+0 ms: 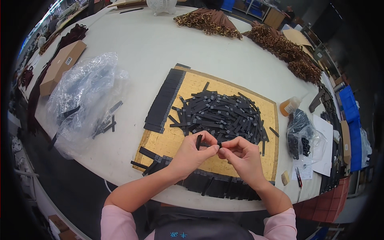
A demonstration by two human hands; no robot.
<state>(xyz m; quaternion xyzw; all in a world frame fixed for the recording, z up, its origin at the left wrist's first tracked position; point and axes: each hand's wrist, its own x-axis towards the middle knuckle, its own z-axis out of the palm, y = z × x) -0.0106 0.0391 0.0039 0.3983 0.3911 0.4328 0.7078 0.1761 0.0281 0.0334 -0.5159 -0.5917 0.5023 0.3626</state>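
Both hands meet over the near part of a yellow board that lies on the white bench. The left hand has its grip closed on a short black strip, pinched between thumb and fingertips so that the strip stands nearly upright above the knuckles. The right hand is just beside it, fingers curled together; its grip seems pinched on something small and dark at the fingertips, too hidden to name. A heap of black strips lies on the board just beyond the hands. Neat rows of strips line the board's left edge. A crumpled clear plastic bag sits well to the left.
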